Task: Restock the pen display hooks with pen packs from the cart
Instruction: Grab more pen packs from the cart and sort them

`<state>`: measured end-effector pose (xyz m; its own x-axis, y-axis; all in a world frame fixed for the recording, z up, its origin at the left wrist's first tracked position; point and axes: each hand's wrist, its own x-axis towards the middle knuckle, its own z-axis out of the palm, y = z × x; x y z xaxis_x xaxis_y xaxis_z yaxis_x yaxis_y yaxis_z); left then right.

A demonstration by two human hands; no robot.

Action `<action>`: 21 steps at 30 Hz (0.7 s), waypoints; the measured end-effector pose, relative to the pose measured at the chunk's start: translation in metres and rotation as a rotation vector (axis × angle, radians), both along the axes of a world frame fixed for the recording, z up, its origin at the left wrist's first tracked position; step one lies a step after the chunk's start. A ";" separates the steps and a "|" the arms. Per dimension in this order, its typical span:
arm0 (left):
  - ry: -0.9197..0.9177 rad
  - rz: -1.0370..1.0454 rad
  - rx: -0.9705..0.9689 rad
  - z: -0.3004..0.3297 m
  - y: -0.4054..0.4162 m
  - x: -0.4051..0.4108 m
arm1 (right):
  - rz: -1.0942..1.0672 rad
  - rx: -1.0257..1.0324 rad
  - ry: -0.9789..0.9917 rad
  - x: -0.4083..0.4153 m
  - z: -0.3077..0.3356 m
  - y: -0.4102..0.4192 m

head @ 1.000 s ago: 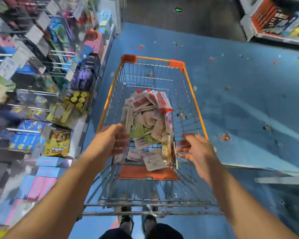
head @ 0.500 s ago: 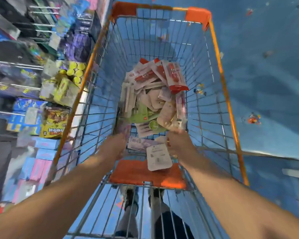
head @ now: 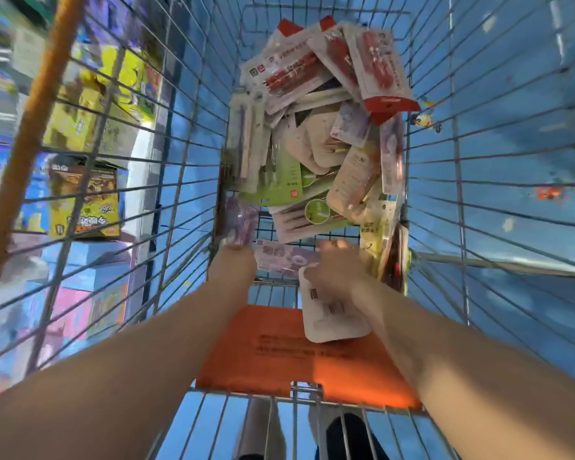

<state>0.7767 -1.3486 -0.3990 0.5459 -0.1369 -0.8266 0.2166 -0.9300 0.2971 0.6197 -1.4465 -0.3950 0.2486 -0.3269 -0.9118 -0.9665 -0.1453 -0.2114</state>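
Both hands are reaching deep into the cart (head: pixel 478 127), where a heap of pen packs (head: pixel 316 134) is lying on the wire floor, so the restocking is looking barely begun and no hooks are showing. The left hand (head: pixel 234 260) is touching a purple pack (head: pixel 238 220), its fingers hidden. The right hand (head: pixel 337 265) is blurring over a white pack (head: pixel 332 318); I cannot tell its grip.
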 end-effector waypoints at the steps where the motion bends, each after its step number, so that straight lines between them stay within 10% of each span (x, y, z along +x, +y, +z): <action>1: -0.048 0.023 0.010 -0.008 0.002 0.001 | 0.000 0.033 0.012 0.000 -0.006 0.000; 13: -0.184 0.020 -0.047 -0.046 0.003 -0.010 | 0.289 -0.037 0.004 -0.007 -0.035 -0.006; 21: -0.223 -0.197 0.133 -0.057 0.004 -0.001 | -0.060 -0.023 -0.204 -0.008 -0.031 0.015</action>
<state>0.7756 -1.3451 -0.4560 0.6891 -0.1563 -0.7076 -0.0277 -0.9814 0.1898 0.6117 -1.4317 -0.4258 0.4068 -0.3664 -0.8368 -0.9111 -0.0958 -0.4009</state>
